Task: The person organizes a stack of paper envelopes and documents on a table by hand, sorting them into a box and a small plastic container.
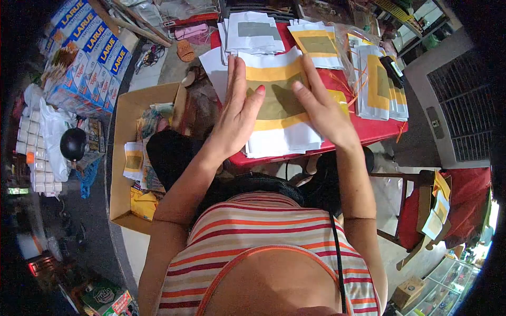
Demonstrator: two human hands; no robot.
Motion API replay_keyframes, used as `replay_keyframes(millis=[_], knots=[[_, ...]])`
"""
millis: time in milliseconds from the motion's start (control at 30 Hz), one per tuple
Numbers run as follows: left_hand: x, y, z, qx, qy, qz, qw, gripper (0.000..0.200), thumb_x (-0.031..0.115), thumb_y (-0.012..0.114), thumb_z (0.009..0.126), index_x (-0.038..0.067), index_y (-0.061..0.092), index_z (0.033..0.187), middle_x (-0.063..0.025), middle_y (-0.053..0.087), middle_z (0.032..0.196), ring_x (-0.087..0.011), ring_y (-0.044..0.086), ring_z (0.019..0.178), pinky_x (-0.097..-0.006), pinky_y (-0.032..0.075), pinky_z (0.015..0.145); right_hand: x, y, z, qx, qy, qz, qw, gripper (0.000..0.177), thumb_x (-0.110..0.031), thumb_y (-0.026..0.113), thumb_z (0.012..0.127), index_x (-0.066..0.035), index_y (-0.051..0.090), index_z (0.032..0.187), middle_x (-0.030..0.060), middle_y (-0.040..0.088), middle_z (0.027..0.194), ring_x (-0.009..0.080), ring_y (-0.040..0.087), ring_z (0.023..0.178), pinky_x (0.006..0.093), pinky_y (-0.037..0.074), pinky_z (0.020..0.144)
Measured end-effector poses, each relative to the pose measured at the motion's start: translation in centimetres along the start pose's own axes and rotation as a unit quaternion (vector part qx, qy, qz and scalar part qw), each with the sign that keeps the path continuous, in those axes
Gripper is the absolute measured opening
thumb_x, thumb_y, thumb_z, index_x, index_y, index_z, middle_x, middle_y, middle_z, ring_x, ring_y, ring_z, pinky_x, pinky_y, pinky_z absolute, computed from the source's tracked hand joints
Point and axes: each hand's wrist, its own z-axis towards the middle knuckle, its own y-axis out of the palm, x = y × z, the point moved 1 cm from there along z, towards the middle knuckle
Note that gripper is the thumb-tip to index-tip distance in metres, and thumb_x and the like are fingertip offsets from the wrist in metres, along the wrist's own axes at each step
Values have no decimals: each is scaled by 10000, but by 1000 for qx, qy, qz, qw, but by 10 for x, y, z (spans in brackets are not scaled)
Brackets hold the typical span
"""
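On the red table [369, 129] lies a stack of white sheets [282, 143] with yellow bands and an olive-grey panel, in front of my body. My left hand [240, 113] stands along the stack's left edge, fingers extended. Along the right edge is my right hand [326, 108], its fingers also stretched out and the thumb over the panel. The stack sits between both palms. Behind it is a white pile with a grey panel [253, 32], and to its right a yellow-banded pile [318, 45].
More paper bundles [373, 84] with a black object [392, 71] lie at the table's right. A cardboard box [124, 113] holding papers stands at the left. Beer cartons [87, 68] are stacked at the upper left, and a chair with red cloth [464, 205] is at the right.
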Motion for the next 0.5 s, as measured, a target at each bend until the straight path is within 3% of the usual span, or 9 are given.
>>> replay_keyframes(millis=[133,200,233,267,333,367,433,467,500], knots=[[0,-1,0,14,-18,-19,1000,692,317,369,1051,-52,26,1526,-255,-46,1603,-329,-34,1500,-385,45,1208,10,-2,1,5,-31,-29,999,709,-306,452,1029,80,109,1513,241,104,1603,285,77,1501,339,100,1201],[-2,-10,7,10,-53,1,999,666,332,344,1053,-51,72,1526,-254,-52,1603,-334,-10,1500,-388,77,1209,-1,-10,-2,17,-23,-6,1000,702,-304,452,1028,75,116,1514,236,112,1603,288,87,1500,336,106,1201],[8,-17,13,34,-47,20,998,660,369,334,1048,-58,149,1515,-265,-22,1600,-351,47,1496,-391,109,1209,-12,-14,-4,47,-49,-60,996,671,-320,441,1029,76,182,1505,243,150,1594,306,110,1497,351,123,1200],[10,-23,19,53,1,53,997,647,383,343,1039,-70,241,1489,-289,63,1587,-396,102,1482,-432,125,1208,-22,-17,-5,46,-47,-59,996,671,-320,441,1029,76,182,1505,243,150,1594,306,110,1497,351,123,1200],[22,-29,24,42,112,141,983,638,382,356,1027,-88,305,1455,-324,144,1559,-443,137,1465,-483,135,1199,-37,-20,-4,75,-103,-181,975,641,-347,426,1032,72,259,1487,250,195,1580,319,137,1494,373,141,1198],[24,-25,26,42,111,141,983,638,382,356,1027,-88,305,1455,-324,144,1559,-443,137,1465,-483,135,1199,-41,-15,-2,89,-123,-209,966,625,-369,410,1029,70,319,1465,263,222,1565,360,160,1483,400,156,1196],[30,-9,31,44,79,312,946,586,294,395,1025,-89,306,1458,-300,148,1571,-396,101,1486,-453,119,1200,-37,-1,4,86,-128,-260,953,626,-374,404,1027,68,322,1463,268,228,1561,378,166,1477,421,160,1194],[28,-2,31,45,78,312,946,586,294,395,1025,-89,306,1458,-300,148,1571,-396,101,1486,-453,119,1200,-31,6,7,83,-133,-311,937,627,-379,397,1026,67,326,1461,273,233,1557,396,173,1471,441,163,1192],[23,5,29,40,82,359,929,588,285,403,1018,-107,305,1445,-323,155,1557,-422,109,1476,-484,115,1195,-20,13,9,90,-126,-343,926,629,-376,389,1019,70,320,1458,287,239,1547,422,182,1460,499,162,1182]])
